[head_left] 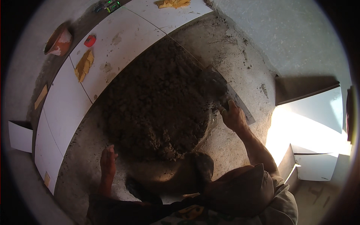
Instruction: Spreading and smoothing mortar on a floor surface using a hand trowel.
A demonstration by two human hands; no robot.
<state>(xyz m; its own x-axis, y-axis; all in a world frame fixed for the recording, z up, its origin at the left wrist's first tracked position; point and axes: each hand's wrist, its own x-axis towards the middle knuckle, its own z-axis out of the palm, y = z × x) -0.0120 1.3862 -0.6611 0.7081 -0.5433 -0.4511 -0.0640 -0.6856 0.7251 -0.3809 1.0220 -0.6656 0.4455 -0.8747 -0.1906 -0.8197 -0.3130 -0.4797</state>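
Observation:
A wide heap of dark, damp mortar covers the floor in front of me. At its right edge my right hand is closed round the handle of a trowel, whose dark blade lies over the mortar. Close beside that hand, a flat grey straight-edged strip slants across the floor. My left hand hangs near the heap's lower left edge, thumb apart and fingers loosely bent, with nothing visible in it. Its palm is hidden.
Large white tiles line the left and far sides, with a string running off them. On them lie torn yellow-brown paper and a red round object. Beyond stands a clay pot. Tile pieces lie at right.

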